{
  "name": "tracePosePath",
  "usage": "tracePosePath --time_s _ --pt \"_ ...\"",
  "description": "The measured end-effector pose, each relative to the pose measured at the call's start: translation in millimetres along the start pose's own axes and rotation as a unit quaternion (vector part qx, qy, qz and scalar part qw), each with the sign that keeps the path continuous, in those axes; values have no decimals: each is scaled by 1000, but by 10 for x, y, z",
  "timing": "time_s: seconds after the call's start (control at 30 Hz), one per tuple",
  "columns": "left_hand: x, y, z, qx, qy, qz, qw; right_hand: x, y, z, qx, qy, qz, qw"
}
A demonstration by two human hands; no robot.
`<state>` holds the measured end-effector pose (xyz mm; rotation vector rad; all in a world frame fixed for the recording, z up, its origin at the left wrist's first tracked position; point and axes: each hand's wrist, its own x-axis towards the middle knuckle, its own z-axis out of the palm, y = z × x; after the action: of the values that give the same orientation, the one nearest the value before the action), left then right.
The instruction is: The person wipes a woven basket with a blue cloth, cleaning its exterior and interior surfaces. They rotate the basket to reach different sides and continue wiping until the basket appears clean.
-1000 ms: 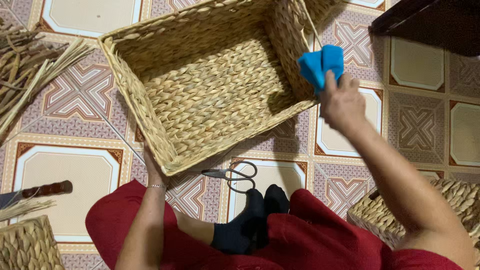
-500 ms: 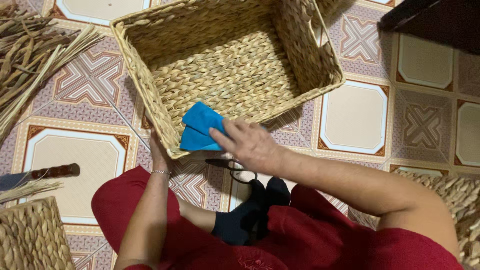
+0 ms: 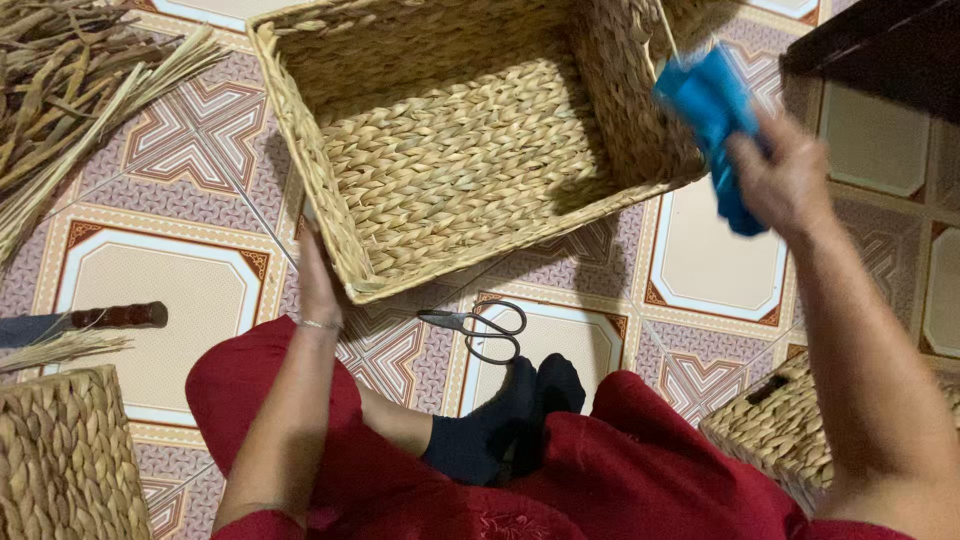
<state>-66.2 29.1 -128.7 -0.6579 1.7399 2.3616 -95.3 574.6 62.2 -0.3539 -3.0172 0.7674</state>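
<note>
From my feed, I see the left hand (image 3: 318, 275) pressed against the outer near wall of the large woven basket (image 3: 330, 215), fingers flat along the weave at its near-left corner; whether they curl around anything I cannot tell. The right hand (image 3: 785, 180) is raised at about two o'clock, closed around a blue cloth (image 3: 712, 105), which is blurred and sits just beside the basket's right wall. The two hands are well apart, with the basket between them.

The basket lies on the patterned tile floor (image 3: 150, 290), tilted, its open inside facing me. At six o'clock from it, black scissors (image 3: 480, 325) lie on the tiles, just beyond the dark socked feet (image 3: 510, 415). Dried reeds (image 3: 70, 90) are heaped at ten o'clock. A wooden-handled tool (image 3: 110, 318) lies at nine o'clock, above a small woven basket (image 3: 65, 460) at eight. Another woven basket (image 3: 780, 430) sits at four o'clock.
</note>
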Motion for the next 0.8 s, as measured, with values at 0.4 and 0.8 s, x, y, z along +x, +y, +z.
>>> tracePosePath --time_s 0.4,0.8 --pt "815 1379 269 272 -36 6 962 767 25 463 113 -89 101 984" --pt "356 1557 178 176 -66 248 950 704 126 594 286 0 1 958"
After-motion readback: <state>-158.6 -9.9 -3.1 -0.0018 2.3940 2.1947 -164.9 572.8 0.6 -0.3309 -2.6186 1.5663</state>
